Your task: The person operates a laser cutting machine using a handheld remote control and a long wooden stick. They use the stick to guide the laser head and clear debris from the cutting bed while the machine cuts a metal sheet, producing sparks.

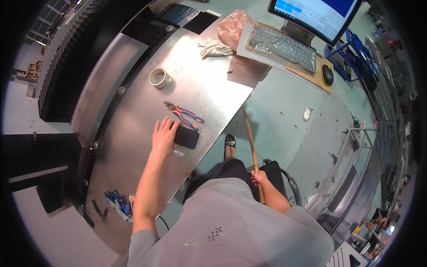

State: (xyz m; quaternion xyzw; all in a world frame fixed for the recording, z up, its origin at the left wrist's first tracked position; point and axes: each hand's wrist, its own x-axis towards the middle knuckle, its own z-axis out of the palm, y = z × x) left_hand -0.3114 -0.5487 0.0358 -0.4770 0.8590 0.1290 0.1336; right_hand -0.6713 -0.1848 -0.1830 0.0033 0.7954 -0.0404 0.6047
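Observation:
My left hand [164,137] lies over the metal table with its fingers stretched out and slightly apart. Its index finger side is against the edge of a dark phone [187,137], which lies flat. A small clear plastic piece [178,153] is beside my wrist. Just beyond the fingertips are pliers [183,114] with blue and orange handles. At my right side, my right hand [259,176] is closed around a long wooden stick [249,135], which slants down toward the floor by the table edge; its lower end is hard to make out.
A tape roll [159,78] and white gloves [214,48] rest farther along the metal table [133,133]. A pink plastic bag [234,29], covered keyboard [283,46], mouse [328,75] and monitor [318,15] are at the far right. Blue-handled tools [117,204] lie near left. A metal-framed cart [342,178] stands right.

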